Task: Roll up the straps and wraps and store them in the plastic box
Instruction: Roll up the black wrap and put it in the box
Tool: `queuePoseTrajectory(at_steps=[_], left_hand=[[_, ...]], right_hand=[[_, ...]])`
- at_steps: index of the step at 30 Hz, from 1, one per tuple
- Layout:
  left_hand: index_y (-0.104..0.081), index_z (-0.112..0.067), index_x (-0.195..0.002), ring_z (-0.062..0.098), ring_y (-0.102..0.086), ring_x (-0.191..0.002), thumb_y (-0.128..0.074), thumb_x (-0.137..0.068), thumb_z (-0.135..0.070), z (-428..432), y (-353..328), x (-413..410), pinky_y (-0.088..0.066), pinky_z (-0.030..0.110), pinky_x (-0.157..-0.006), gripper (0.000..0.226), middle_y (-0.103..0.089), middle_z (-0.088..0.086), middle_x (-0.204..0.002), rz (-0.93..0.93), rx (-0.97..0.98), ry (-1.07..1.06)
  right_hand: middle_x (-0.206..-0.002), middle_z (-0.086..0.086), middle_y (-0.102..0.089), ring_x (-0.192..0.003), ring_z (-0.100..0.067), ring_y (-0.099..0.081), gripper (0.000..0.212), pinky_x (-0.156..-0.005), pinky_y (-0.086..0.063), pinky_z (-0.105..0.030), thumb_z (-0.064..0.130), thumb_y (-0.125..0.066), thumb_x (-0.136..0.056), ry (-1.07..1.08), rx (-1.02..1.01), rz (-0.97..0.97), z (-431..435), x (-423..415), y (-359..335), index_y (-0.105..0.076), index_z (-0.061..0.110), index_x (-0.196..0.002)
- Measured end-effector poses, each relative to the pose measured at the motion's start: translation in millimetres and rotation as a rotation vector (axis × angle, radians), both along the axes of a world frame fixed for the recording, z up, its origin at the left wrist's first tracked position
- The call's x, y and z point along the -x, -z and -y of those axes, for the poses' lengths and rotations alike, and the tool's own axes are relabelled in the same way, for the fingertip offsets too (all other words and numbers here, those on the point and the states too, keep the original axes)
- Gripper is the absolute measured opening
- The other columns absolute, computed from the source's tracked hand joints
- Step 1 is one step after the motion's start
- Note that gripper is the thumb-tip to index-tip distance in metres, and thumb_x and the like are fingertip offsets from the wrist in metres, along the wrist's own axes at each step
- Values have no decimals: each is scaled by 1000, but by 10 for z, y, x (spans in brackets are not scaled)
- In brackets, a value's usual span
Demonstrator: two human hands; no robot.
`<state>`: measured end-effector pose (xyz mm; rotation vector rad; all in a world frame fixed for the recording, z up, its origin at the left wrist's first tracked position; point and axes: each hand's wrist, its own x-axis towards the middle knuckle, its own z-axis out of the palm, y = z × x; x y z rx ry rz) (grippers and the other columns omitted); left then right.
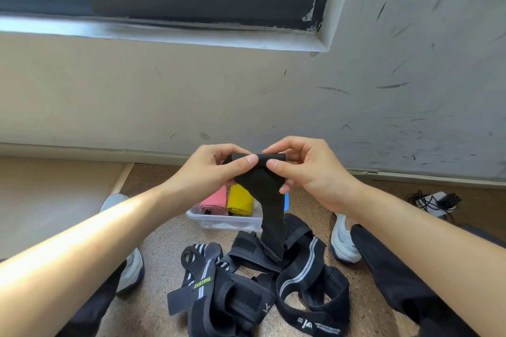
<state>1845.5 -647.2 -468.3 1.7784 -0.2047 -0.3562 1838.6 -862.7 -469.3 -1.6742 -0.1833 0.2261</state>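
Black wrap (269, 224) is up in the air in front of me, over the plastic box (227, 223). The top edge is curled into a small starter roll and the tail hangs down to touch the strap pile (238, 295) on the floor. My left hand (216, 169) and right hand (309, 172) both pinch that rolled edge, thumbs on the near side and fingers curled behind, nothing else in either hand. It looks light, soft and floppy, with no stiffness of its own, so the roll will probably spring loose if I let the pinch go slack. Best hold is where I am now: both ends of the roll, close to the core, with the tail kept taut by its own weight. The fabric looks grippy rather than slick. Any hook-and-loop patch could snag the pile below, so I'll lift clear as I wind. The box is on the floor just beyond the pile, with a pink roll (215, 201) and a yellow roll (240, 200) already inside, side by side.
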Motion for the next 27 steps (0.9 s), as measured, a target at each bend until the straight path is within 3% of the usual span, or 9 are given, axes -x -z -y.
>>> queuePoseTrajectory(at_steps=[3, 8, 12, 16, 19, 21, 23, 25, 27], left_hand=[[-78, -17, -101, 7, -70, -79, -70, -92, -33, -5, 15, -16, -56, 22, -72, 20, -72, 0, -82, 20, -6, -7], [-75, -13, -105, 6, -71, -73, -72, -93, -13, 16, 23, 1, -54, 18, -65, 12, -71, -5, -76, -8, 70, -26], [-76, -16, -105, 16, -70, -78, -76, -90, -7, 6, 34, -6, -59, 29, -73, 17, -69, 8, -87, 40, 79, -59], [-70, -5, -109, 5, -69, -69, -72, -89, 7, 30, -2, 21, -53, 16, -63, 23, -67, 8, -86, 71, 134, -70], [-69, -8, -105, 4, -68, -70, -72, -87, 9, 29, 27, 20, -53, 15, -65, 25, -69, 3, -83, 125, 121, -67], [-70, -12, -104, 4, -68, -72, -74, -87, 8, 32, 35, 16, -53, 16, -67, 26, -71, -4, -80, 157, 84, -71], [-70, -14, -107, 5, -70, -75, -76, -87, 3, 28, 31, 5, -54, 17, -67, 27, -72, -6, -81, 142, 62, -74], [-71, -15, -110, 13, -73, -80, -80, -88, -10, 12, 26, -16, -57, 21, -68, 24, -72, 2, -88, 61, 40, -65], [-73, -18, -109, 25, -73, -93, -82, -83, -33, -23, 40, -38, -62, 31, -79, 31, -73, 12, -100, -22, -10, -32]], right_hand=[[-96, -28, -71, -78, -27, -71, 17, -52, -57, -25, -5, -71, -89, 9, -26, 32, -5, -11, 24, -74, 10, -97], [-89, -16, -75, -69, -12, -68, 25, -50, -55, -23, -9, -74, -84, 26, 17, 82, -4, -19, 9, -77, 13, -95], [-104, -18, -72, -82, -17, -73, 28, -54, -58, -29, 7, -78, -86, -9, 53, 20, 33, -46, -1, -72, 14, -112], [-108, -13, -72, -101, -21, -73, 27, -59, -61, -32, 29, -61, -99, -66, 88, -40, 56, -50, -2, -70, 10, -117], [-104, -14, -74, -84, -14, -73, 26, -58, -58, -29, 24, -57, -102, -92, 114, -16, 53, -54, -8, -69, 6, -117], [-97, -15, -72, -67, -13, -66, 23, -54, -54, -25, 18, -58, -102, -91, 102, 2, 50, -53, -10, -68, 3, -116], [-94, -15, -71, -64, -19, -62, 21, -53, -53, -25, 14, -60, -100, -83, 70, 13, 59, -60, -3, -68, 3, -116], [-94, -16, -71, -62, -16, -62, 19, -53, -53, -25, 10, -62, -99, -65, 30, 25, 70, -57, -4, -69, 3, -116], [-95, -18, -71, -61, -13, -62, 19, -54, -53, -25, 7, -64, -98, -36, 21, 52, 80, -57, -5, -70, 7, -115]])
